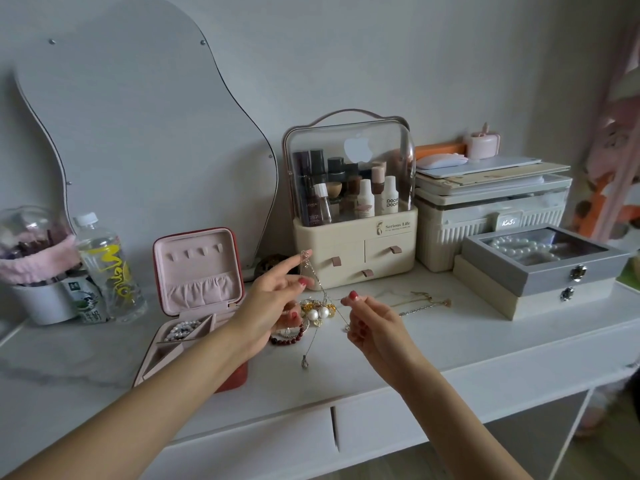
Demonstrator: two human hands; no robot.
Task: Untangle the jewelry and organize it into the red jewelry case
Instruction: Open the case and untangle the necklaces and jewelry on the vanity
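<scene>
Silver chain [313,275] is pinched by left hand [273,299] & right hand [372,323], both w/ a closed grip. Pulling apart could tighten the knot; pendant may snag jewelry pile [317,311] on table [450,337].

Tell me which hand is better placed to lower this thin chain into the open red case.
Probably the left hand. It pinches the thin chain at its top end and hovers right beside the red jewelry case. The right hand pinches the chain farther from the case.
</scene>
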